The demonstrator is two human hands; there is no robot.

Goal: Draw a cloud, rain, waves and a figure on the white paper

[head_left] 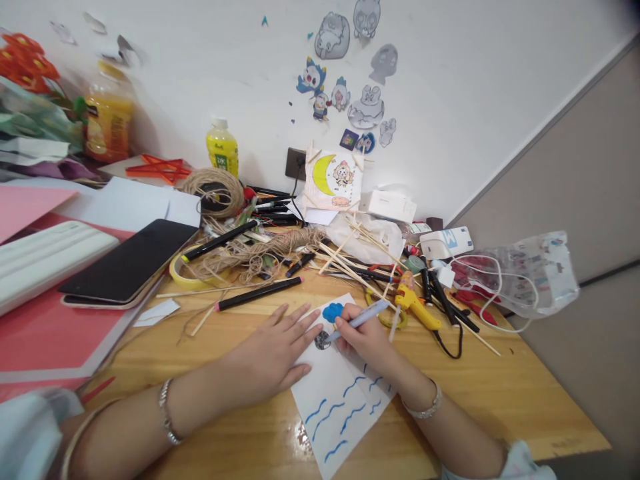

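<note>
A sheet of white paper lies at an angle on the wooden table, with blue wavy lines on its near part. Toward its far end are a blue cloud-like shape and a small dark round drawing. My left hand rests flat with fingers spread, its fingertips on the paper's left edge. Gripped in my right hand is a light purple pen, slanted so that its tip meets the paper by the dark drawing. Part of the paper is hidden under my right hand and wrist.
A yellow glue gun lies to the right, near wooden sticks, black markers and a white cable. Behind are tangled twine, a black marker and a yellow-green bottle. At left are a black tablet and a white case.
</note>
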